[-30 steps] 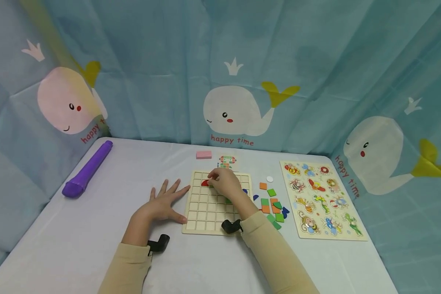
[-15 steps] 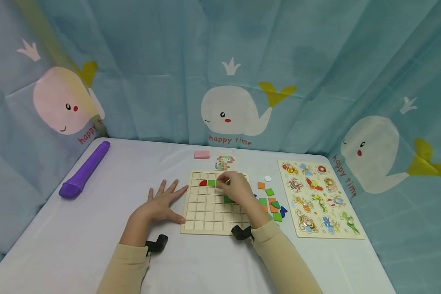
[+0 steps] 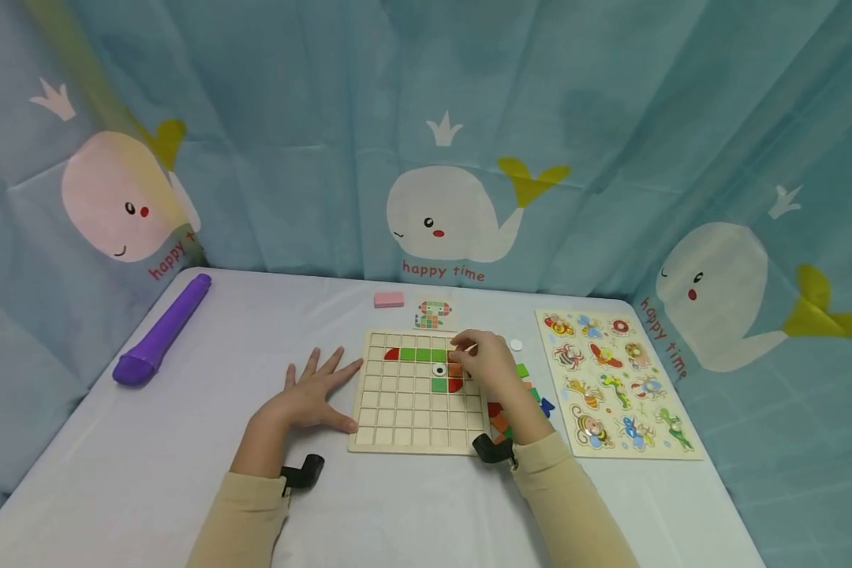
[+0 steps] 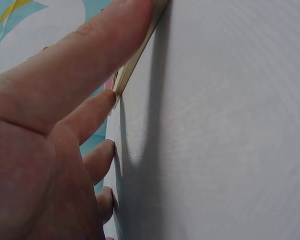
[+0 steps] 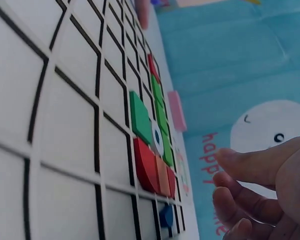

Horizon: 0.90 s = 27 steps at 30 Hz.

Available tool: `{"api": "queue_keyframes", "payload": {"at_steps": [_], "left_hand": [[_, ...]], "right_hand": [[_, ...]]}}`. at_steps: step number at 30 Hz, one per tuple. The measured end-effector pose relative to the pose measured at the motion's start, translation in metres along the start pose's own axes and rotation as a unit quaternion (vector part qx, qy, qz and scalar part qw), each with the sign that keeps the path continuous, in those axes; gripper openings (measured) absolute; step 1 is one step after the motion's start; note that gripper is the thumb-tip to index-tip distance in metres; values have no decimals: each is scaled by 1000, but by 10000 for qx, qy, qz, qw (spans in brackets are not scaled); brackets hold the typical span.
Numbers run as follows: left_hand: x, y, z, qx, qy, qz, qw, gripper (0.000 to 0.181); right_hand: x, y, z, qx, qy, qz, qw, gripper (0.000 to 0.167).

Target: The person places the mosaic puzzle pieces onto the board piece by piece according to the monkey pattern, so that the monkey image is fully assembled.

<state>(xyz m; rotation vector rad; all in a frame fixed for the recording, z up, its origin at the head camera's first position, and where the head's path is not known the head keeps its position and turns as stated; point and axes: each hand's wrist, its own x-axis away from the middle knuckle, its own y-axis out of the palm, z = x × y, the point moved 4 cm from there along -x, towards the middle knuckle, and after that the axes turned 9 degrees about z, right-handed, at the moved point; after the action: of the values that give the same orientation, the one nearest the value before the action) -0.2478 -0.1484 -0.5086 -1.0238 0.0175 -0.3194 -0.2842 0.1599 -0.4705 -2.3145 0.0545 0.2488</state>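
A wooden grid board (image 3: 397, 422) lies on the white table. My left hand (image 3: 314, 401) has spread fingers; its thumb and forefinger touch the board's left edge. Over the board's upper right is my right hand (image 3: 490, 367), fingers loosely bent, and nothing shows between thumb and fingers (image 5: 250, 200). A red rounded piece (image 3: 393, 354) and several green squares (image 3: 417, 355) form a row. Below sit an eye disc (image 3: 439, 369), a darker green square (image 3: 439, 385), an orange piece (image 3: 455, 370) and a red rounded piece (image 5: 146, 167). A blue piece (image 5: 166, 216) shows in the right wrist view.
Loose coloured pieces (image 3: 500, 422) lie right of the board, partly hidden by the right arm, with a white disc (image 3: 516, 345) behind. Beyond the board are a pattern card (image 3: 433, 315) and a pink block (image 3: 388, 300). An insect puzzle (image 3: 614, 386) lies right, a purple microphone-shaped object (image 3: 163, 331) left.
My right hand has moved rightward along the row to the board's upper right, uncovering green squares, the eye disc and the pieces beside it. The left hand stays at the board's edge.
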Motion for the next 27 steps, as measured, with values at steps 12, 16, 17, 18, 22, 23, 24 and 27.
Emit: {"api": "queue_keyframes", "payload": {"at_steps": [12,16,17,18,22,23,24,27], "left_hand": [[2,1,0,-2,-23,-14,10000,120],[1,1,0,2,-37,-3,10000,120],[1,1,0,1,-45,-3,10000,120],[1,1,0,-7,-51,0,10000,120],[1,1,0,-17,-70,0,10000,120],[1,1,0,-12,-72,4,10000,120],[1,1,0,-12,-71,10,10000,120],[1,0,0,5,-79,18,10000,120]], "right_hand": [[-2,-27,42,184,469,124,9987,24],[-1,-34,55,187,630,142,9977,24],[-1,-35,58,171,654,140,9976,25],[-1,-36,61,167,674,131,9975,25],[-1,-40,73,202,809,121,9964,27],[-1,-40,75,230,824,120,9963,28],[-1,-41,76,262,859,125,9959,28],[-2,-43,79,361,899,95,9953,28]]}}
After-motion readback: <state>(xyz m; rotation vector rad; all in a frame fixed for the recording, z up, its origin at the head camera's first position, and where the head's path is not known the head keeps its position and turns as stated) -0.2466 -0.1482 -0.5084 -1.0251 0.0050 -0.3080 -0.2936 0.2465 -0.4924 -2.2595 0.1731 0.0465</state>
